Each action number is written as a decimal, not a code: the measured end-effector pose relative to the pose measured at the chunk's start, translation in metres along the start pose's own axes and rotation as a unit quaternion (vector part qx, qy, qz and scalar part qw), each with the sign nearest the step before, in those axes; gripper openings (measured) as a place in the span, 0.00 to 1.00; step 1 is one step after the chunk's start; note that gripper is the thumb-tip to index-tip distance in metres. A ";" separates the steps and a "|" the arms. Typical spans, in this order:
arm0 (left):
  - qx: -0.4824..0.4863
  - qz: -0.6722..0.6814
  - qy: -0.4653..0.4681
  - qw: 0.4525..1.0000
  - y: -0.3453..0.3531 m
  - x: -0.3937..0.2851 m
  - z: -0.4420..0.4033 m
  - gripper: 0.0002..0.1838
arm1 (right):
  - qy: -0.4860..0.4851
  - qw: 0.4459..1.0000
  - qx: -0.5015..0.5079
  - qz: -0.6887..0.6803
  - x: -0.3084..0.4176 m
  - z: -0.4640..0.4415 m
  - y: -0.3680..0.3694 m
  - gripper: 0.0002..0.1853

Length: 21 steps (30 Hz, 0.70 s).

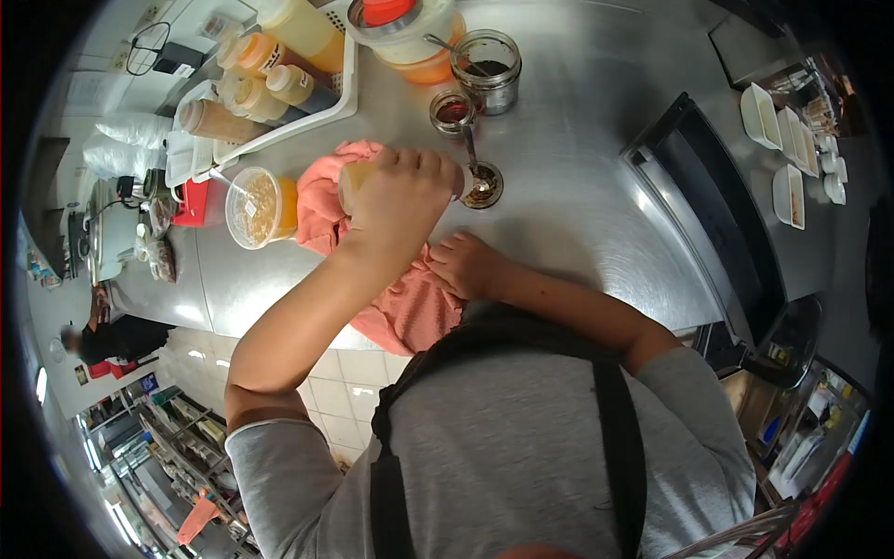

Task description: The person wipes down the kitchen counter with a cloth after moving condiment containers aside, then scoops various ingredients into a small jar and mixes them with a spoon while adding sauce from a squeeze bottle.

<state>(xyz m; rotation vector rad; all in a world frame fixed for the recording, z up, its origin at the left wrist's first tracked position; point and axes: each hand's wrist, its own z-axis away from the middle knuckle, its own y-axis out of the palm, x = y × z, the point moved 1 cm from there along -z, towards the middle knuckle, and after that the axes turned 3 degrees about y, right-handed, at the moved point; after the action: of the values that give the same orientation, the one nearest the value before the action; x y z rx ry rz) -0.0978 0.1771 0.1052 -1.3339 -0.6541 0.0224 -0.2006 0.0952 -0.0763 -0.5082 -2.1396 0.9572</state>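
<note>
My left hand point(405, 191) is wrapped round a translucent squeeze bottle point(354, 183) with pale yellow contents. The bottle lies nearly sideways, its tip pointing right at a small round glass dish point(483, 189) with dark bits in it. A spoon point(470, 144) slants between that dish and a small jar of red sauce point(452, 112). On the counter's near side, my right hand point(468, 265) has its fingers curled on the edge of a pink cloth point(410, 312). Part of this cloth lies beneath my left forearm.
Left of the cloth stands a tub of pale flakes point(253, 207). A white basket point(346, 93) holds several sauce bottles. Behind the dish are a larger jar with a spoon point(488, 74) and an orange-bottomed container point(419, 61). A black-and-steel unit point(708, 205) stands right. Another person point(116, 340) is far left.
</note>
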 end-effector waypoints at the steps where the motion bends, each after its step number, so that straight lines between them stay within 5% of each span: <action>1: 0.031 -0.028 0.008 0.999 -0.002 -0.001 -0.003 0.18 | 0.006 1.000 0.000 -0.011 0.001 0.000 0.000 0.12; 10: 0.035 -0.046 -0.019 0.998 -0.010 -0.002 -0.016 0.10 | 0.015 1.000 0.000 -0.013 0.001 0.001 0.000 0.14; 21: 0.006 -0.015 -0.013 1.000 0.004 0.003 -0.003 0.13 | 0.011 1.000 0.001 -0.017 0.000 0.000 0.001 0.13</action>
<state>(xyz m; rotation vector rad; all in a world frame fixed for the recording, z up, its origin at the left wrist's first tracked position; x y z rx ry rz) -0.0928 0.1767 0.1021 -1.3144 -0.6951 0.0205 -0.2007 0.0964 -0.0771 -0.4781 -2.1212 0.9303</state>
